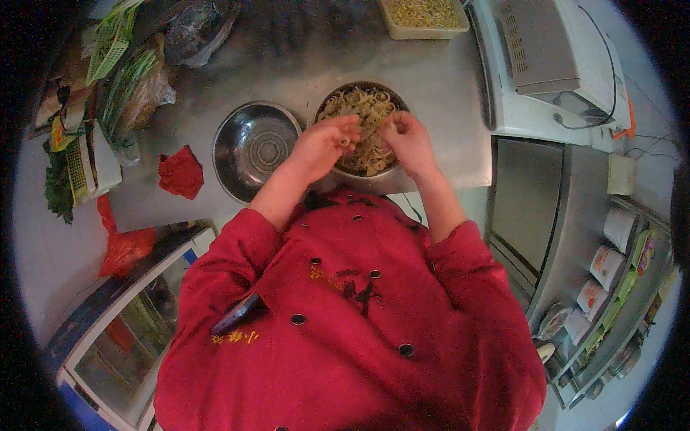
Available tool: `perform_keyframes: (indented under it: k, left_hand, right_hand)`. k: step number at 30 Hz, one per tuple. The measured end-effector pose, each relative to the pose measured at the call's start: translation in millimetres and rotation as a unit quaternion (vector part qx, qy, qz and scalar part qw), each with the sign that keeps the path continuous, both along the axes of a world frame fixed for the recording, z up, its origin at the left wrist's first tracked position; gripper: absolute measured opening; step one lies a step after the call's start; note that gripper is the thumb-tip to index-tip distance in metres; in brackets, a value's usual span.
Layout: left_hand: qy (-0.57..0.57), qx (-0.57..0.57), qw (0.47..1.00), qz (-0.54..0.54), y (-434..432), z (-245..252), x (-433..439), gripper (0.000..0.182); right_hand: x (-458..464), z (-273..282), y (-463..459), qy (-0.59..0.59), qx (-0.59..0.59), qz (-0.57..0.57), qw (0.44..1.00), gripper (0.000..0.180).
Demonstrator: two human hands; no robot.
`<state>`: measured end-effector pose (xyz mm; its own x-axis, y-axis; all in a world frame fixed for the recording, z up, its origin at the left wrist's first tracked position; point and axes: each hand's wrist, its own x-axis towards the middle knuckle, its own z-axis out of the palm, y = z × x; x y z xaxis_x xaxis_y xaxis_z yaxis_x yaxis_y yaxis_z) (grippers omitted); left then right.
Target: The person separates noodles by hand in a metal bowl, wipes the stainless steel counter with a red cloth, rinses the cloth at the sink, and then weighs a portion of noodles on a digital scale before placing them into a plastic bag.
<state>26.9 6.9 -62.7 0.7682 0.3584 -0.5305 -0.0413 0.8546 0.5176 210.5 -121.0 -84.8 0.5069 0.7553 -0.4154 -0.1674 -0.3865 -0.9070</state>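
A round metal bowl [388,176] stands near the front edge of the steel worktable, filled with pale brownish, curled and ring-shaped pieces of food [366,102]. Above the bowl's left side, my left hand [326,145] has its fingers curled around a small pale ring-shaped piece [345,141]. My right hand [411,141] is over the bowl's right side, thumb and fingers pinched together on a small bit of the food. Just left of it sits a second metal bowl [264,145], wide and with nothing in it.
A red cloth [181,172] lies left of the bowls. Further left are green vegetables [126,86], plastic baskets [109,56] and a plastic-covered bowl [197,32]. At the back right is a tub of bean sprouts [426,21]. A microwave-like appliance [550,54] stands right.
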Motion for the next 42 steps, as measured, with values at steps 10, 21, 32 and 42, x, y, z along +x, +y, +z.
perform_keyframes:
  k: [10, 21, 32, 42]
  left_hand:
    - [0.096, 0.163, 0.982, -0.026, -7.0, 22.4, 10.2, 0.036]
    - [0.121, 0.358, 0.922, -0.080, -11.6, 38.3, 6.4, 0.036]
    - [0.104, 0.328, 0.938, -0.047, -12.2, 45.7, 3.3, 0.020]
    - [0.148, 0.458, 0.874, -0.065, -19.1, 60.2, 6.4, 0.007]
  right_hand:
    - [4.5, 13.2, 2.5, -0.422, 0.066, 0.072, 0.901, 0.029]
    - [-24.7, 49.6, 5.1, -0.056, 0.031, 0.048, 0.997, 0.025]
    - [-36.2, 63.6, 2.3, 0.085, 0.098, 0.031, 0.991, 0.023]
    - [-39.4, 56.3, -0.5, 0.114, 0.120, 0.030, 0.986, 0.019]
